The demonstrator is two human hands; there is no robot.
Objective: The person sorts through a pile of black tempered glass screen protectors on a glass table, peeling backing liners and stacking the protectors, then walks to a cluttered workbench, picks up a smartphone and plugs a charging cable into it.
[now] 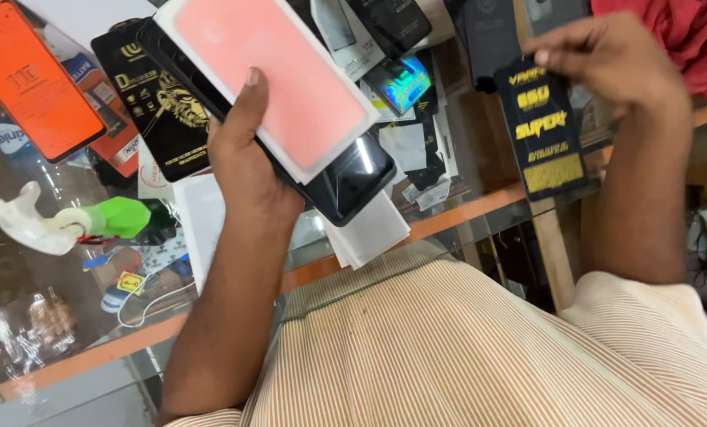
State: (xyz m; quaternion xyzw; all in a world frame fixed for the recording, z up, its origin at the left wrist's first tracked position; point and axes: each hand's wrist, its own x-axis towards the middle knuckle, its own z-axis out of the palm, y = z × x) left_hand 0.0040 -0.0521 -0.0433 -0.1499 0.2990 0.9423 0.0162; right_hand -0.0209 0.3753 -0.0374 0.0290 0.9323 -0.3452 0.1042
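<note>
My left hand point(243, 158) grips a dark smartphone point(353, 178) together with a pink sheet in a white frame point(274, 79) that lies on top of it, thumb pressed on the sheet's edge. My right hand point(606, 63) is raised at the upper right and pinches the top of a black packet with yellow lettering point(544, 138), which hangs down from the fingers. Both forearms reach out from a striped shirt over a glass counter point(464, 213).
On the counter lie a black packet with a gold lion point(160, 103), an orange packet point(29, 79), a shiny holographic packet point(401, 83) and white papers point(369, 229). A white and green spray bottle point(77, 221) lies at the left. Red cloth point(685, 32) hangs at the top right.
</note>
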